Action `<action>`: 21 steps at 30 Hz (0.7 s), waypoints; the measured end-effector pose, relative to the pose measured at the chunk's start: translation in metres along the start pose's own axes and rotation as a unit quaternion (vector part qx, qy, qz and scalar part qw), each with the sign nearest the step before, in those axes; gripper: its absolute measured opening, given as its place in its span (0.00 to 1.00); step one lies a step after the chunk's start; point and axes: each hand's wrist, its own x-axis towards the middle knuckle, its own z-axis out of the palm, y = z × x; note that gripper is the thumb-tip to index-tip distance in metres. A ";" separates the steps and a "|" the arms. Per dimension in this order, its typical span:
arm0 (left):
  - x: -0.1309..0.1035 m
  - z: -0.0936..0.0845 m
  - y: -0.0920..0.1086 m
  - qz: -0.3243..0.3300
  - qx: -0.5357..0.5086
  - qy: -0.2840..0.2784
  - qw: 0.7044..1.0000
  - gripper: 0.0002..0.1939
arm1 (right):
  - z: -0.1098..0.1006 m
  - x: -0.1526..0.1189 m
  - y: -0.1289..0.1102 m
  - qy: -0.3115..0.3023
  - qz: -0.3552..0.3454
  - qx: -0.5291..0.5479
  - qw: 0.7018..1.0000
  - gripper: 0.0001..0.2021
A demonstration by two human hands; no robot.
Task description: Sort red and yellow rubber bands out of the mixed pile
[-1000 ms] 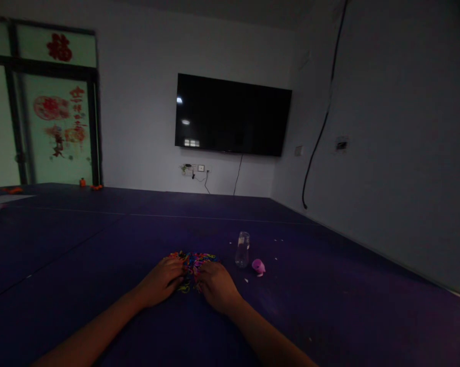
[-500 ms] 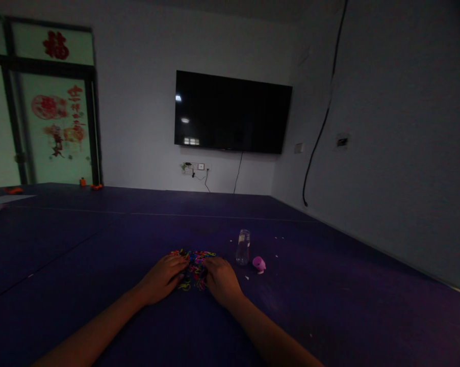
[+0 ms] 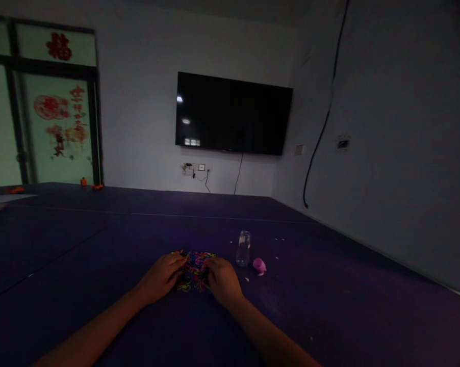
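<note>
A loose pile of small multicoloured bands or clips (image 3: 195,262) lies on the dark blue-purple table (image 3: 146,331). My left hand (image 3: 163,275) rests at the pile's left side, its curled fingertips touching the pieces. At the right side, my right hand (image 3: 223,278) has its fingers bent onto the pile's edge. Whether either hand pinches a piece is too small and dark to tell. Right of the pile stands a clear bottle (image 3: 243,250) without a lid. Beside it sits a pink cup-like cap (image 3: 259,265).
Small white scraps (image 3: 247,279) are scattered around the bottle and cap. Orange objects (image 3: 97,187) and a white sheet (image 3: 14,198) lie at the far left. A black television (image 3: 233,113) hangs on the wall beyond.
Both hands have shifted very slightly at the pile's edges, the fingers staying on the pieces. The bottle and cap stand where they were; the view has moved a little.
</note>
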 end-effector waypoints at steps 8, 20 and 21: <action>-0.004 0.007 -0.009 0.005 0.010 0.044 0.999 0.18 | 0.000 -0.002 -0.003 -0.004 -0.051 0.018 0.999 0.18; -0.002 0.003 -0.007 0.003 0.042 0.036 0.998 0.17 | 0.000 -0.003 -0.009 -0.055 -0.156 -0.009 0.986 0.14; -0.002 0.002 -0.007 -0.003 0.047 0.034 0.998 0.17 | 0.000 -0.003 -0.009 -0.056 -0.153 -0.011 0.987 0.13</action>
